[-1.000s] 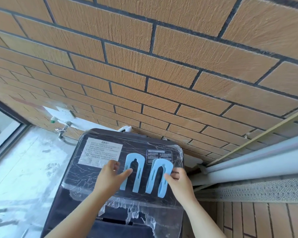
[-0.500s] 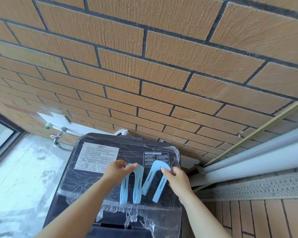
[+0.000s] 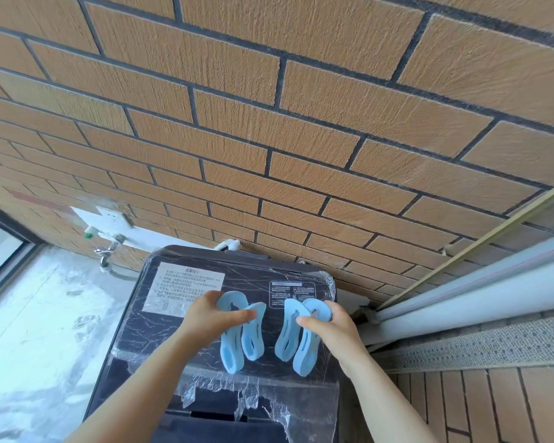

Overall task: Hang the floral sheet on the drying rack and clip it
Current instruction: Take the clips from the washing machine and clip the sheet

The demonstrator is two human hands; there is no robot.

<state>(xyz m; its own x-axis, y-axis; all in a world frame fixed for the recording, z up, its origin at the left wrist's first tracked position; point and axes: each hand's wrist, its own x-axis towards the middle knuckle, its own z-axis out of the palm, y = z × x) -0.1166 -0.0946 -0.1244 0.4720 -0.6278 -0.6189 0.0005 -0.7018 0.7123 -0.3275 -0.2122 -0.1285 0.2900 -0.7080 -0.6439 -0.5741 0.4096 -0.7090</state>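
Two large light-blue clips hang from my hands above a dark washing machine lid [image 3: 179,318]. My left hand [image 3: 210,316] grips the left blue clip [image 3: 241,337] at its curved top, its two legs pointing down. The right blue clip [image 3: 296,340] is held the same way by my right hand [image 3: 328,327]. Both clips are lifted off the lid. Neither the floral sheet nor a drying rack is in view.
The machine is wrapped in torn clear film and stands against an orange brick wall [image 3: 269,139]. A tap [image 3: 109,251] and white socket [image 3: 111,215] sit on the wall at left, over a pale floor [image 3: 39,330]. A sliding door track [image 3: 461,302] runs along the right.
The two clips lay flat on the machine lid one second ago. Both hands have since gripped them by their tops and lifted them, and the clips now hang apart.
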